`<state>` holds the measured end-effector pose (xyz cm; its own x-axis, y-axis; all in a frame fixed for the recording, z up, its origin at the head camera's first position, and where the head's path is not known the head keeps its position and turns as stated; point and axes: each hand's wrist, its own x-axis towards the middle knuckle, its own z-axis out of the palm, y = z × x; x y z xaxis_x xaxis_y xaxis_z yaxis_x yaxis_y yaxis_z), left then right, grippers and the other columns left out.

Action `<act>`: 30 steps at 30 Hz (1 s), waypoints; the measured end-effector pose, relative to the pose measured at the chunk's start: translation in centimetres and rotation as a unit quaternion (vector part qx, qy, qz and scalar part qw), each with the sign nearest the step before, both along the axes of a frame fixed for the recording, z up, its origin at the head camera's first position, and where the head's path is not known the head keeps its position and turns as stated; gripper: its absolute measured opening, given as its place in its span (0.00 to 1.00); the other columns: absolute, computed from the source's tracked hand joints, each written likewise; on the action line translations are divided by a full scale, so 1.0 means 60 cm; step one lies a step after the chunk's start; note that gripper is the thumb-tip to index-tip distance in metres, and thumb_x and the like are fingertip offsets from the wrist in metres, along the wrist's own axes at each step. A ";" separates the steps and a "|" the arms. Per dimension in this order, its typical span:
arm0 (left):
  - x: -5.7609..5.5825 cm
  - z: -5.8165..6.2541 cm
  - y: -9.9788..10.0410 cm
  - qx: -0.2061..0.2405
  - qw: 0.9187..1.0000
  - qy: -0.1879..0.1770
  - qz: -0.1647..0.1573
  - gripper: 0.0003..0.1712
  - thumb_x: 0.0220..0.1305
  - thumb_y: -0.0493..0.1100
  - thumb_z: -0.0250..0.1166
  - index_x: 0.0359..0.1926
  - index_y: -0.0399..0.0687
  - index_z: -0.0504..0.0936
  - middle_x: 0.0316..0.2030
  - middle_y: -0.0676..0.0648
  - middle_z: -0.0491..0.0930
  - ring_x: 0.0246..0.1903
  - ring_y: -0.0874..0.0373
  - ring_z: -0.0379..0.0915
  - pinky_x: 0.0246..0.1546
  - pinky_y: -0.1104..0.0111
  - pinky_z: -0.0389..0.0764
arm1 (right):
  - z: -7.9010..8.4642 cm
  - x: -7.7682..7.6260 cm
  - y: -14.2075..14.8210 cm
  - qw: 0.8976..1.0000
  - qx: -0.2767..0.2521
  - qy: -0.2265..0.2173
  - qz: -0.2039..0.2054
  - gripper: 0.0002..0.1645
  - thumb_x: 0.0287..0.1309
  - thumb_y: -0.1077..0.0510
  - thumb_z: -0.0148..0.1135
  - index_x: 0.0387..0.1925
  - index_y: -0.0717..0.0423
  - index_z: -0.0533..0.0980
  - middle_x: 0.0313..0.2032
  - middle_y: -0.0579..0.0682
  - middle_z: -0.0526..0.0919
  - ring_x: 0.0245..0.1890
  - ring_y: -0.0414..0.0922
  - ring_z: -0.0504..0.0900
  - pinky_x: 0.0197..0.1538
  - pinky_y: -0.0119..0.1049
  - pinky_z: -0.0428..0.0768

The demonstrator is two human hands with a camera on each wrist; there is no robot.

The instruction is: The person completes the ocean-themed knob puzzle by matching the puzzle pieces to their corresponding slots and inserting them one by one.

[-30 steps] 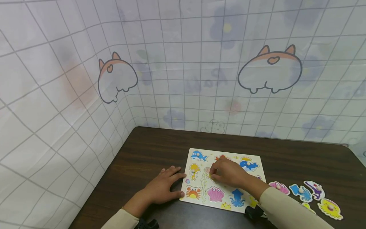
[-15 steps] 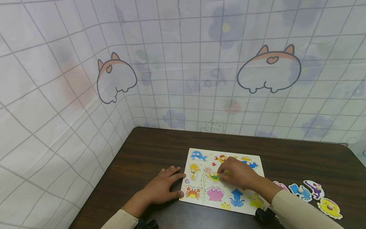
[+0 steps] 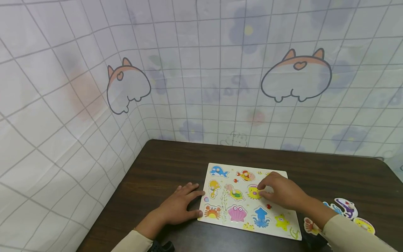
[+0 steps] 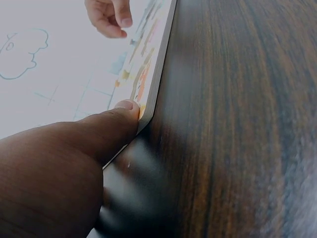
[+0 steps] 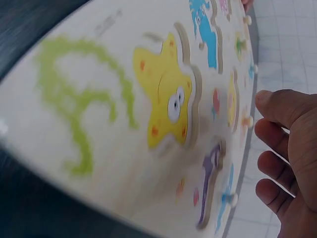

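A wooden peg puzzle board (image 3: 292, 219) with sea animals lies on the dark table. My left hand (image 3: 181, 204) rests at its left edge with fingers spread; in the left wrist view the thumb (image 4: 116, 119) touches the board's corner. My right hand (image 3: 283, 190) is over the board's right part, fingers loosely bent, holding nothing. Beside its fingertips is the yellow octopus picture (image 3: 253, 192). A turtle piece (image 3: 234, 192) with a knob sits further left. In the right wrist view the yellow starfish picture (image 5: 166, 99) is a sunken slot, apart from the hand (image 5: 302, 144).
Right of the board lie loose pieces: a purple-and-white one (image 3: 348, 209), a yellow octopus (image 3: 364, 225), a reddish one (image 3: 310, 225) and a blue one (image 3: 335, 208), partly behind the right forearm. A grid-patterned cloth (image 3: 201, 87) hangs behind the table (image 3: 170, 164).
My right hand has let go of the turtle piece and moved right across the board, uncovering the turtle and octopus pictures. The left hand has stayed still.
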<state>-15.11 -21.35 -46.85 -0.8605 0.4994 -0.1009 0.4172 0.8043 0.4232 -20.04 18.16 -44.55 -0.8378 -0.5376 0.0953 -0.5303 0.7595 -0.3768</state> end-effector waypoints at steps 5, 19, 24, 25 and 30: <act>-0.001 0.001 0.000 -0.003 1.000 0.004 -0.001 0.40 0.66 0.69 0.64 0.74 0.63 0.69 0.77 0.47 0.59 0.77 0.44 0.49 0.74 0.42 0.50 | 0.008 0.007 0.023 1.000 0.009 0.009 -0.010 0.07 0.58 0.52 0.76 0.39 0.41 0.87 0.42 0.37 0.82 0.48 0.45 0.79 0.50 0.49 0.82; -0.001 0.001 0.001 -0.006 1.000 0.009 -0.002 0.40 0.66 0.69 0.65 0.74 0.63 0.70 0.77 0.46 0.59 0.77 0.43 0.49 0.74 0.42 0.51 | 0.016 0.023 0.088 0.999 0.012 0.020 -0.030 0.07 0.58 0.51 0.76 0.39 0.42 0.87 0.40 0.38 0.81 0.44 0.44 0.79 0.45 0.48 0.83; -0.001 -0.001 0.001 -0.005 1.000 0.010 -0.003 0.40 0.66 0.69 0.65 0.74 0.63 0.69 0.77 0.46 0.59 0.77 0.44 0.49 0.74 0.43 0.51 | 0.013 0.031 0.111 0.998 0.012 0.037 -0.042 0.08 0.55 0.53 0.78 0.38 0.43 0.87 0.39 0.38 0.81 0.42 0.43 0.80 0.44 0.47 0.83; -0.001 -0.001 0.001 -0.006 1.000 0.010 -0.003 0.40 0.66 0.69 0.65 0.74 0.63 0.69 0.77 0.47 0.59 0.77 0.44 0.49 0.74 0.43 0.51 | 0.013 0.032 0.115 0.998 0.010 0.037 -0.044 0.08 0.55 0.53 0.78 0.38 0.43 0.87 0.39 0.38 0.81 0.42 0.43 0.80 0.44 0.48 0.83; 0.000 -0.002 0.000 -0.005 1.000 0.008 -0.001 0.40 0.66 0.68 0.65 0.74 0.63 0.70 0.77 0.47 0.59 0.77 0.43 0.49 0.74 0.42 0.51 | 0.012 0.041 0.138 0.998 0.004 0.036 -0.056 0.10 0.54 0.54 0.78 0.39 0.43 0.87 0.41 0.41 0.82 0.44 0.47 0.81 0.45 0.51 0.83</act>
<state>-15.10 -21.35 -46.94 -0.8613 0.4998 -0.0917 0.4252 0.8077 0.4085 -17.59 26.43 -43.81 -0.8839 -0.4418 0.1534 -0.4671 0.8189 -0.3336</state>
